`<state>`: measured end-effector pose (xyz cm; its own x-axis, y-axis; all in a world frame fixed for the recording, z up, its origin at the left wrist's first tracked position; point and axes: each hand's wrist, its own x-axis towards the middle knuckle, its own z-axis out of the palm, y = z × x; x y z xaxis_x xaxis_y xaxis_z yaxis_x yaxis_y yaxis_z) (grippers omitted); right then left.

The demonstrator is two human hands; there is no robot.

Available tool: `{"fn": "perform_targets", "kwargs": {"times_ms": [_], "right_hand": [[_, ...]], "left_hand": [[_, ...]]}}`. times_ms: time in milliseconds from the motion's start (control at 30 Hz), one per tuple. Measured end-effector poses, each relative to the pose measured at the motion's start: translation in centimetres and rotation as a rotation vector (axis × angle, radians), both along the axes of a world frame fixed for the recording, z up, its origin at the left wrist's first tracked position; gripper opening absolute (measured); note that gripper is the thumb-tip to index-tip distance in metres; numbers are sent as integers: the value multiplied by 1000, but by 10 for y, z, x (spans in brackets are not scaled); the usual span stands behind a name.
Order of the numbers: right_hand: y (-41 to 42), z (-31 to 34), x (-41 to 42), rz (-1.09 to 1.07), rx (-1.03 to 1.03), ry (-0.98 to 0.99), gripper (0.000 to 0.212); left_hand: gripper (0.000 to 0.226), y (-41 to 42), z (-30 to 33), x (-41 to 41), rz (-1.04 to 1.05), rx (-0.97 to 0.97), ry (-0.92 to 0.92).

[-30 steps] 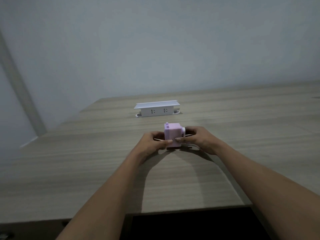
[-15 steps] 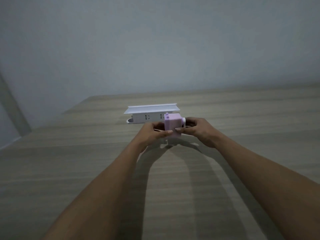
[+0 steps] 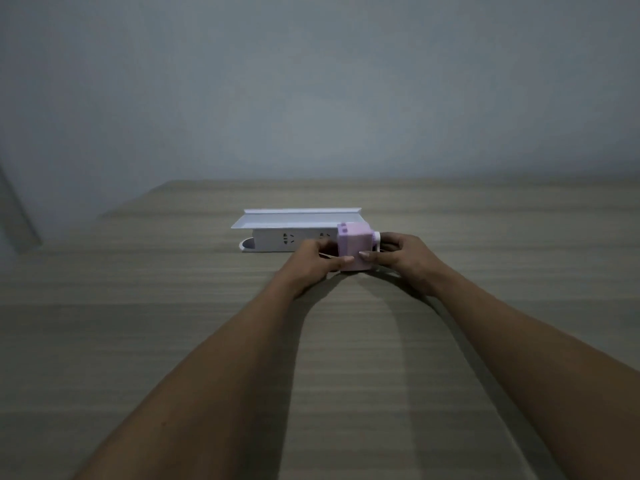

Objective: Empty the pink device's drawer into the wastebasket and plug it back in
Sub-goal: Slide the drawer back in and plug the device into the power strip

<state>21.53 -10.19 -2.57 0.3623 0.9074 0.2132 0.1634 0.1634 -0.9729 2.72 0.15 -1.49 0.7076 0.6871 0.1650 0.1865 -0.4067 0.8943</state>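
A small pink box-shaped device [image 3: 354,247] with a white part on its right side is held between both hands over the wooden table [image 3: 173,323]. My left hand [image 3: 313,259] grips its left side, thumb on the front face. My right hand [image 3: 401,258] grips its right side, thumb on the front. The device is right in front of the right end of a white power strip [image 3: 291,241], hiding that end. Two sockets show on the strip's front. No wastebasket is in view.
The white power strip sits under a raised white lid [image 3: 298,218] near the table's far edge, with a round cable opening [image 3: 246,244] at its left end. A grey wall [image 3: 311,91] rises behind the table.
Both hands have carried the pink device away from me toward the power strip; it now overlaps the strip's right end. The view has moved forward over the table.
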Motion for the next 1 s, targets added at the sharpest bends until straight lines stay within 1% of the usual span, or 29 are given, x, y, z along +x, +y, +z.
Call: {"fn": "perform_targets", "kwargs": {"times_ms": [133, 333, 500, 600, 700, 767, 833, 900, 933, 967, 1000], "right_hand": [[7, -4, 5, -4, -24, 36, 46], [11, 1, 2, -47, -60, -39, 46], [11, 1, 0, -72, -70, -23, 45], [7, 2, -1, -109, -68, -44, 59], [0, 9, -4, -183, -86, -86, 81], [-7, 15, -9, -220, -94, -135, 87], [-17, 23, -16, -254, -94, -188, 84], [-31, 27, -26, -278, -98, -268, 81], [-37, 27, -31, -291, -119, -357, 80], [-43, 29, -36, -312, -171, -488, 80], [-50, 28, -42, -319, -244, -633, 82]], "left_hand": [[45, 8, -4, 7, 6, 13, 19], [50, 14, -3, 13, 9, 1, 62], [54, 18, 0, 17, 25, -73, 86], [59, 15, 5, 15, 31, -112, 129], [81, 7, 10, 4, 47, -133, 145], [91, -1, 11, -5, 75, -124, 131], [88, -10, 14, -19, 145, -49, 130], [80, -19, 17, -34, 240, 105, 182], [78, -23, 18, -42, 287, 212, 258], [77, -28, 20, -51, 334, 307, 345], [77, -34, 20, -60, 362, 362, 412]]}}
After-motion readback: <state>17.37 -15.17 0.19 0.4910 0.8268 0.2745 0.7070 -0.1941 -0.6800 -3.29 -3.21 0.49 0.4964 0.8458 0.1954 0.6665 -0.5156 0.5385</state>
